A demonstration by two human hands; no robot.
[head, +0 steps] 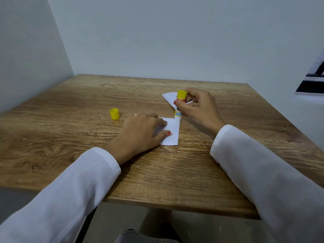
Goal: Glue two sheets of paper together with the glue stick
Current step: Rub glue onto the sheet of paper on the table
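A small white sheet of paper [172,133] lies flat on the wooden table [157,172]. My left hand [142,132] rests on its left part, fingers straight, thumb on the paper. My right hand [198,106] grips the glue stick [180,106], a white tube with a yellow end up. The tube stands nearly upright, its lower end touching the far right corner of the sheet. A second white piece of paper [170,97] lies behind the glue stick, partly hidden by it and my right hand. The yellow cap [114,114] stands apart on the table, left of the sheet.
White walls close the table on the left and at the back. The table's near edge [175,206] runs under my forearms. A dark-framed opening [312,83] shows at the far right.
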